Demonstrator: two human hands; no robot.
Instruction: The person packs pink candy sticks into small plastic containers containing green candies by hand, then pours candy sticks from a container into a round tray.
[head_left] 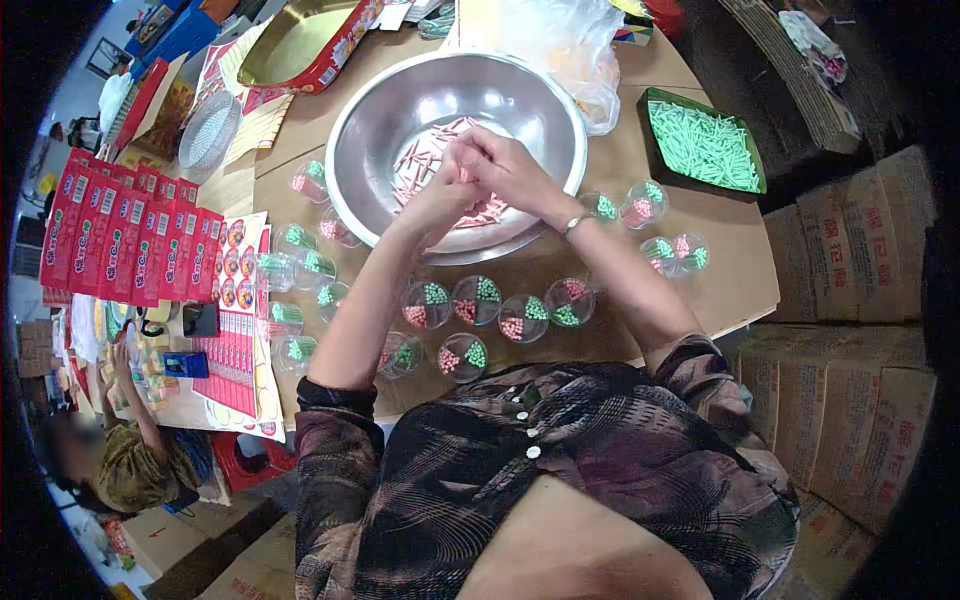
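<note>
Both of my hands are together above a large steel bowl (355, 130) that holds pink sticks (415, 165). My left hand (442, 200) is closed, its fingers curled in against the other hand. My right hand (512, 172) is closed too, wrist bent inward and fingers meeting the left ones. Whatever lies between the fingers is hidden. Closer to my body stand several clear round cups with pink and green stick ends showing, among them one cup (462, 357) nearest my shirt and another (476, 300) just below the bowl.
A dark tray (655, 140) of green sticks sits at the right. Beyond the bowl lies a clear plastic bag (560, 40), with a gold tray (285, 50) at upper left. Red printed boxes (130, 235) stack at the left, near another person (140, 465). Cardboard cartons (840, 400) line the right.
</note>
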